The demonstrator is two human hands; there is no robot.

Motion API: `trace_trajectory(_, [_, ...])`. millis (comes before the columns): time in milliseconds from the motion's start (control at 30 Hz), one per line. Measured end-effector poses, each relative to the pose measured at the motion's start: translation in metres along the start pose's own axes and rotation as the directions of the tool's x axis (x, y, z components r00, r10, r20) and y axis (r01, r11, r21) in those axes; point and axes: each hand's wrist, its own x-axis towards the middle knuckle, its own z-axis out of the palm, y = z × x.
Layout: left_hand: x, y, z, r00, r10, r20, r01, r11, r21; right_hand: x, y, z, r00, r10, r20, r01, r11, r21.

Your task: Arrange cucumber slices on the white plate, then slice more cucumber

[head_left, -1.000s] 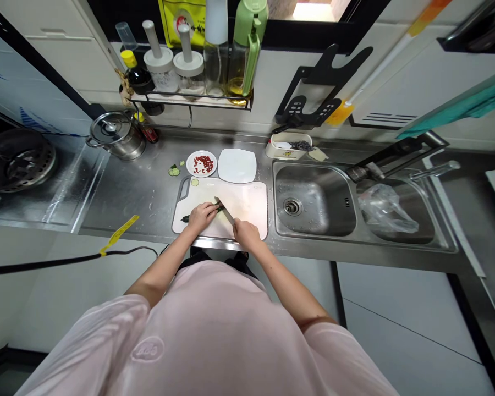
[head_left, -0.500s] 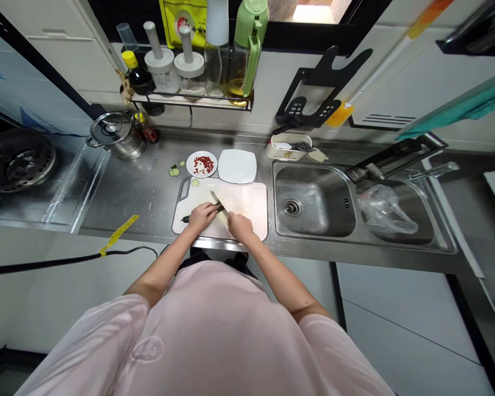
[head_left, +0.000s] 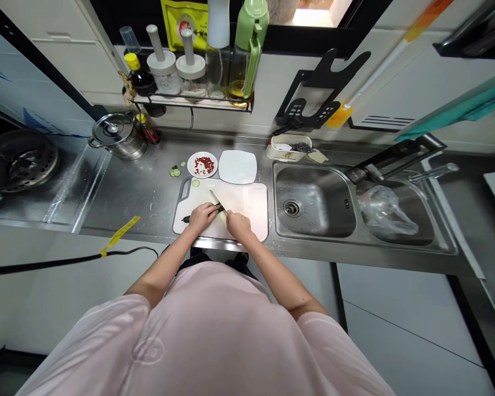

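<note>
A white cutting board [head_left: 251, 212] lies on the steel counter. On it is a dark green cucumber [head_left: 186, 219], pressed down by my left hand [head_left: 203, 216], whose fingers wrap over it. My right hand [head_left: 238, 224] is closed round the handle of a knife [head_left: 217, 198]; the blade points up and left, close beside my left fingertips. One pale cucumber slice [head_left: 195, 182] rests at the board's upper left. Behind the board stand a round plate of chopped red pieces [head_left: 203, 164] and a white square plate [head_left: 237, 166].
Several cucumber pieces [head_left: 175, 171] lie left of the round plate. A lidded steel pot [head_left: 119, 136] stands at the back left. To the right is a double sink [head_left: 315, 201] with a plastic bag [head_left: 385, 209]. A shelf [head_left: 190, 100] holds bottles and jars.
My right hand and the knife have shifted very slightly left. My left hand stays on the cucumber.
</note>
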Motion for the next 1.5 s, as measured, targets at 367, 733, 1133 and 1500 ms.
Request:
trace_trajectory(367, [0.0,-0.001,0.002,1.0,-0.009,-0.002,0.009,1.0,-0.007,-0.019,0.012,0.005,0.998,0.017,0.058,-0.018,1.0,0.009])
trace_trajectory(733, [0.0,-0.003,0.003,1.0,0.007,-0.005,-0.007,1.0,-0.001,0.02,-0.014,-0.009,1.0,0.005,-0.019,-0.004,0.998,0.056])
trace_trajectory(1133, [0.0,0.0,0.0,1.0,-0.011,-0.005,0.011,1.0,-0.018,-0.01,0.009,0.002,0.999,0.001,0.04,-0.001,1.0,0.013])
trace_trajectory(1500, [0.0,0.0,0.0,1.0,-0.002,0.0,0.002,1.0,-0.007,0.006,0.002,0.006,1.0,-0.016,0.012,0.016,1.0,0.0])
